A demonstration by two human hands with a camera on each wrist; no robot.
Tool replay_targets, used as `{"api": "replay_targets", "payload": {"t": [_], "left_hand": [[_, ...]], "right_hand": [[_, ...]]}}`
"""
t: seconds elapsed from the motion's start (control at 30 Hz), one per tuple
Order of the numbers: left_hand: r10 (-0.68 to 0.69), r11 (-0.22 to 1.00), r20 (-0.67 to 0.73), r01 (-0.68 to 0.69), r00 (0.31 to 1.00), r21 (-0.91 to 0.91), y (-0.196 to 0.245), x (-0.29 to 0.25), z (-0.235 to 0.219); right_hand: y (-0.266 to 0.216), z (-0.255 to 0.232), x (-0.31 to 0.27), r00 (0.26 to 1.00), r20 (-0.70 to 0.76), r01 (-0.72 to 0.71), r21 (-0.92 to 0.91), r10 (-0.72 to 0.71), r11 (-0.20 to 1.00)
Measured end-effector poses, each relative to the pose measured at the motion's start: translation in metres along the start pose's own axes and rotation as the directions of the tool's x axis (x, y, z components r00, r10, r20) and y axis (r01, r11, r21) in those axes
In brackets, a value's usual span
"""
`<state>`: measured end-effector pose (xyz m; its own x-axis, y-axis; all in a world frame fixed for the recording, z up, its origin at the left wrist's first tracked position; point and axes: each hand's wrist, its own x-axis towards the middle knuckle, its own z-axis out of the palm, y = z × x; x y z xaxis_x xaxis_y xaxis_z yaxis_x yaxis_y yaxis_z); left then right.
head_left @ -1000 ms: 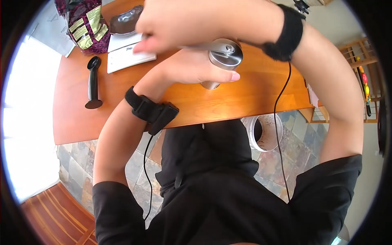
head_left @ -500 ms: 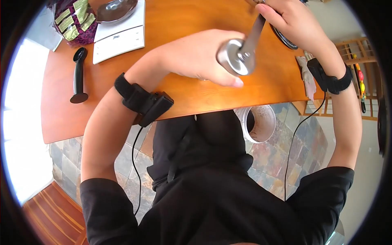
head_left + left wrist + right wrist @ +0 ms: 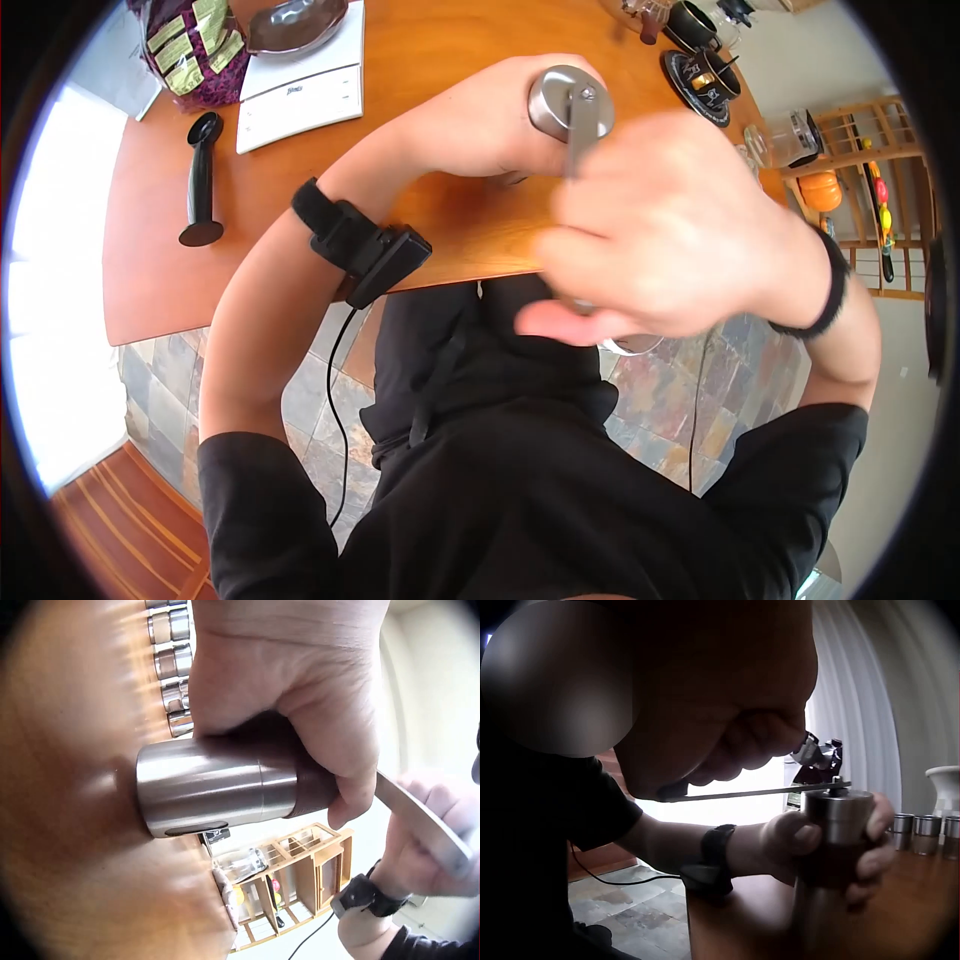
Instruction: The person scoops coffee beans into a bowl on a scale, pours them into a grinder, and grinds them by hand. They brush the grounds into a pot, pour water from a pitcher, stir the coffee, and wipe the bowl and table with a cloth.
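Note:
A silver cylindrical hand grinder (image 3: 210, 784) with a dark band stands upright on the wooden table. My left hand (image 3: 490, 115) wraps round its upper part, thumb and fingers on opposite sides in the right wrist view. From the grinder's top a flat metal crank arm (image 3: 581, 130) points toward my body. My right hand (image 3: 670, 230), blurred in the head view, has its fingers curled round the crank's outer end; the knob itself is mostly hidden in that hand.
On the left lie a black scoop-like tool (image 3: 202, 180), a white scale (image 3: 300, 108), a dark bowl (image 3: 296, 25) and a purple bag (image 3: 200, 50). A black cup (image 3: 708, 80) on a saucer stands back right. Several small jars (image 3: 174, 662) line the table beyond the grinder.
My right hand has swung with the crank from the far left, round the far right, to the near side. My left hand stays round the grinder, which has shifted slightly in view.

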<state>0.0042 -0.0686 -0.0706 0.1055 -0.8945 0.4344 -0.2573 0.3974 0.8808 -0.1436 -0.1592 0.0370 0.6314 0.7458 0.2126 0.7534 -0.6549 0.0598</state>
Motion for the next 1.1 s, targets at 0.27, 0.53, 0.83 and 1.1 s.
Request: {"api": "replay_targets", "payload": {"t": [0.27, 0.53, 0.83, 1.1], "left_hand": [[-0.28, 0.959, 0.014, 0.279, 0.96, 0.06, 0.013, -0.009, -0.006], [-0.272, 0.957, 0.015, 0.273, 0.962, -0.095, 0.007, -0.018, -0.02], [-0.31, 0.948, 0.03, 0.312, 0.95, -0.071, 0.007, -0.009, -0.015], [-0.088, 0.996, -0.083, 0.086, 0.993, -0.025, 0.007, -0.016, -0.013]], "right_hand": [[0.065, -0.002, 0.095, 0.987, 0.063, -0.139, -0.117, 0.147, 0.983], [0.133, -0.008, 0.003, 0.695, 0.198, -0.679, -0.135, 0.691, 0.722], [0.014, -0.023, -0.058, 0.942, 0.118, -0.294, -0.167, 0.316, 0.941], [0.018, 0.019, 0.031, 0.993, -0.117, 0.034, 0.16, -0.015, 0.987]]}}
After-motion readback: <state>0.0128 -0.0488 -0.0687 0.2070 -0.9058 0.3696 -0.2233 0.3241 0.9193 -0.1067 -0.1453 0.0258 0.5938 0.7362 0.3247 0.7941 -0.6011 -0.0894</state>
